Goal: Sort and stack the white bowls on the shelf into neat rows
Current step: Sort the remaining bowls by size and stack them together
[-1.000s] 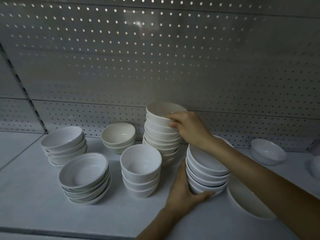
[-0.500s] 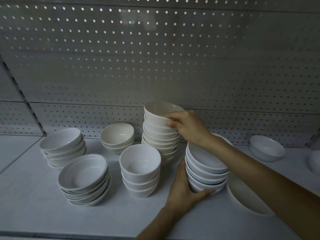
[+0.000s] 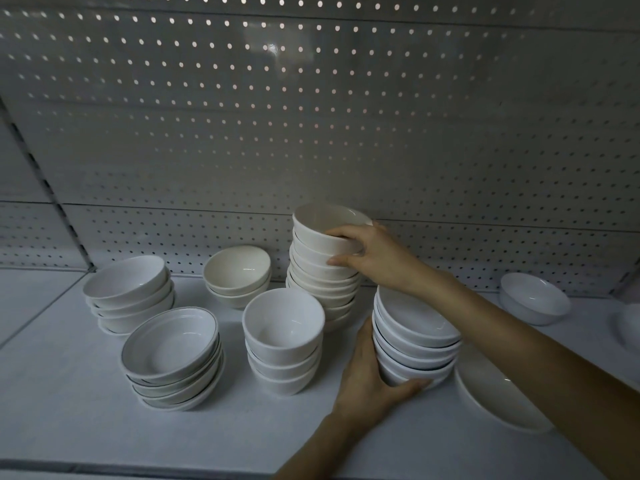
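Head view: L hand [image 3: 367,379] cups wide stack [image 3: 415,329], glossy white; R hand [image 3: 379,259] grips tall leaning stack [image 3: 322,287] at top.

stacks of round white ceramic bowls [image 3: 325,271]: 6 | lone round white ceramic bowls [image 3: 533,299]: 3, one cut off at the right edge | left hand [image 3: 367,379] + right hand [image 3: 377,258]: 2

Finding no readable text, label, brand, number or sign anywhere in view. Seeing only plain, unmarked white on the bowls [image 3: 284,317], the shelf [image 3: 69,403] and the perforated back panel [image 3: 311,133].
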A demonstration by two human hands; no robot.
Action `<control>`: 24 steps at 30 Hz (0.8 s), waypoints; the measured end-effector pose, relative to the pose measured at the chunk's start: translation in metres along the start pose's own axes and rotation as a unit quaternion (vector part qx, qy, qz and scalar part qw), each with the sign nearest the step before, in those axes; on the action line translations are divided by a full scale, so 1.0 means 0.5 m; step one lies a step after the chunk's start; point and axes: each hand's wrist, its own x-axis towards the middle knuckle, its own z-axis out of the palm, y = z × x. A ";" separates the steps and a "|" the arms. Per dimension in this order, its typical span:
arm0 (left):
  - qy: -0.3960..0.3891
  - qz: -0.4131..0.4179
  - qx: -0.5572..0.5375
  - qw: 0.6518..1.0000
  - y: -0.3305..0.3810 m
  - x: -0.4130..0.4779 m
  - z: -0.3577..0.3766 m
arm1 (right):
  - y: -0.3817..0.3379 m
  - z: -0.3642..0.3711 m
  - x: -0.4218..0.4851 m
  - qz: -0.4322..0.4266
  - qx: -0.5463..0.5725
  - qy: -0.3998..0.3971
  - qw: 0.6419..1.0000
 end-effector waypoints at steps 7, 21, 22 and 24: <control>-0.003 0.000 -0.003 1.000 0.003 -0.001 0.000 | 0.005 0.002 0.005 -0.022 0.008 -0.004 1.000; -0.005 -0.002 -0.007 1.000 0.012 -0.005 -0.004 | 0.030 -0.051 -0.032 -0.012 0.019 0.029 0.999; -0.005 -0.001 -0.009 1.000 0.013 -0.004 -0.003 | 0.037 -0.057 -0.048 -0.016 0.011 0.044 0.999; -0.001 0.002 -0.012 1.000 0.015 -0.003 -0.002 | 0.052 -0.074 -0.089 -0.011 -0.003 0.084 0.996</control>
